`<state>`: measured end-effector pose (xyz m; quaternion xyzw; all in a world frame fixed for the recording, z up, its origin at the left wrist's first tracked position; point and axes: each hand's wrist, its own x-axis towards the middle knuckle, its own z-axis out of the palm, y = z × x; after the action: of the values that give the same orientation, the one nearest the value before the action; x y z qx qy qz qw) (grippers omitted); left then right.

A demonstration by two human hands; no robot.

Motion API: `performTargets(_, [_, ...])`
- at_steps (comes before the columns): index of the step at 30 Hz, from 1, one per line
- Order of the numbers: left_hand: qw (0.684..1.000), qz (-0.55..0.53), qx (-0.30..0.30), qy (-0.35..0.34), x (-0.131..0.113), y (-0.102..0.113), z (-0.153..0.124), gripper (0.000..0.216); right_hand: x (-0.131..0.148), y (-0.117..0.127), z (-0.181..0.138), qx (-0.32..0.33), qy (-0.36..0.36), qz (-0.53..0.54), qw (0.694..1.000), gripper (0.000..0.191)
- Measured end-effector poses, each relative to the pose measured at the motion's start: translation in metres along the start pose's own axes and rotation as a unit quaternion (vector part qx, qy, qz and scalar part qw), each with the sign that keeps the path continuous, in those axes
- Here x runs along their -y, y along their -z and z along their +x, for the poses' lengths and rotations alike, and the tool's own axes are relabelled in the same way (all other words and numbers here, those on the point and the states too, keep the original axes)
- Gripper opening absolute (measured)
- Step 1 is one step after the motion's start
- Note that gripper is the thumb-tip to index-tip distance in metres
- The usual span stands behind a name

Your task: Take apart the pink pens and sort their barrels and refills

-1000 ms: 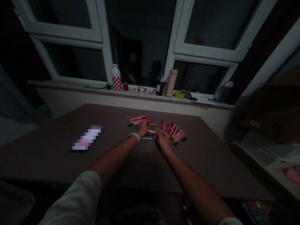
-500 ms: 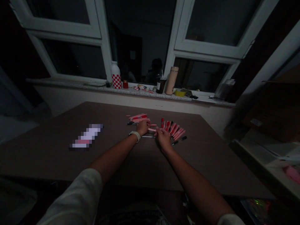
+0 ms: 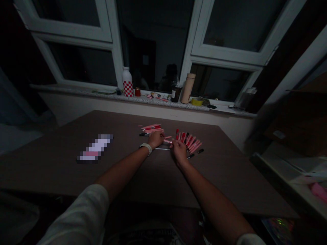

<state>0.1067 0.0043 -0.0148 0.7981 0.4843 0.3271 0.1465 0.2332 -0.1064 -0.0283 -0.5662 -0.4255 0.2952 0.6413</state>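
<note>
Both my hands rest near the middle of a dark brown table (image 3: 76,177). My left hand (image 3: 154,139), with a pale watch strap on its wrist, is closed on one end of a pink pen (image 3: 168,141). My right hand (image 3: 178,151) is closed on the pen's other end. To the right of my hands lies a row of pink and red pens (image 3: 189,141). A small pile of pink pens (image 3: 151,128) sits just beyond my left hand. A thin pale refill (image 3: 161,149) lies on the table between my wrists.
A blurred-out flat object (image 3: 95,147) lies on the table's left part. Two dark pen pieces (image 3: 194,153) lie right of my right hand. The windowsill holds a red-checked bottle (image 3: 127,82), a beige flask (image 3: 187,88), a yellow tape roll (image 3: 196,101) and small clutter.
My hands have stayed almost still, holding the pink pen between them. The view has shifted slightly.
</note>
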Motion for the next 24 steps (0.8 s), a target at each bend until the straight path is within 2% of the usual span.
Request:
performTargets(5, [0.998,-0.041,-0.026,-0.047,-0.001,0.015,-0.008,0.023,-0.004,0.001,0.003,-0.009,-0.001,-0.015,1.000,0.038])
performTargets(7, [0.991,-0.087,0.002,-0.101,-0.001,0.024,-0.018,0.027,-0.004,0.001,0.003,-0.009,0.002,-0.021,1.000,0.038])
performTargets(10, [0.979,-0.104,0.080,-0.154,0.000,0.037,-0.036,0.029,-0.003,0.001,0.002,0.001,0.009,-0.028,1.000,0.034])
performTargets(14, [0.977,-0.126,0.083,-0.152,0.002,0.043,-0.053,0.026,0.002,0.000,-0.002,0.004,0.020,-0.052,0.998,0.030])
performTargets(19, [0.978,-0.140,0.086,-0.128,0.003,0.038,-0.061,0.025,0.005,0.001,-0.004,0.011,0.047,-0.043,0.998,0.029])
performTargets(24, [0.984,-0.103,0.095,-0.108,0.003,0.036,-0.068,0.025,0.006,0.004,-0.005,0.038,0.118,-0.075,0.989,0.037])
